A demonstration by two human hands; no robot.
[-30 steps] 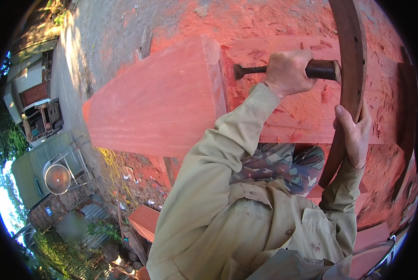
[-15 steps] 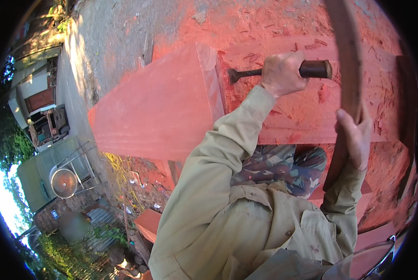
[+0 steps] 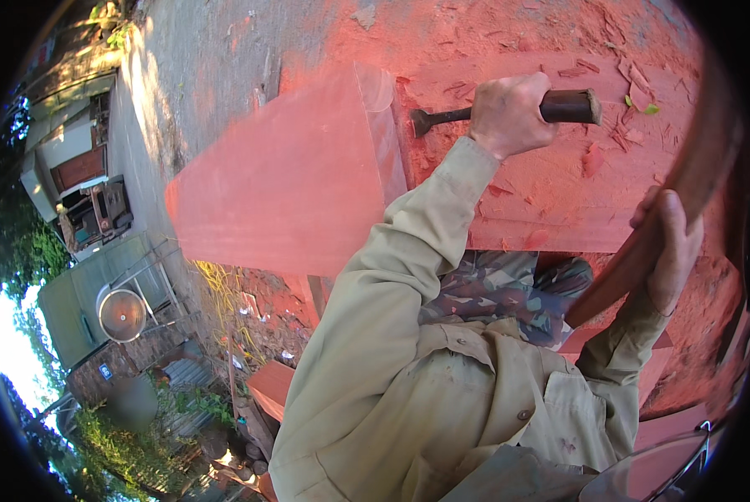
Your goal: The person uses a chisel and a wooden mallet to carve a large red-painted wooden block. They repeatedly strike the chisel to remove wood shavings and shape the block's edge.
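Note:
My left hand [image 3: 510,117] is wrapped round a chisel [image 3: 571,106], which lies nearly level. Its dark metal blade points left, close to the step where the raised part of a big reddish timber [image 3: 283,180] drops to a lower, rough-cut face. At the right, my right hand [image 3: 674,251] is closed round a long dark wooden bar [image 3: 622,272]. The bar stands apart from the chisel handle, and its upper end is blurred toward the rim of the view. Wood chips [image 3: 592,159] and red dust cover the cut face.
My knees in camouflage trousers [image 3: 496,289] are against the timber's near side. Yellow cord [image 3: 216,289] lies on the littered ground at left. Smaller reddish wood blocks [image 3: 272,386] sit near me. A green sheet [image 3: 90,293] and a metal-framed round pan [image 3: 122,315] stand farther left.
My right hand has swung the wooden bar to the right, away from the chisel handle. The left hand keeps the chisel almost in place. More chips and a green leaf now show.

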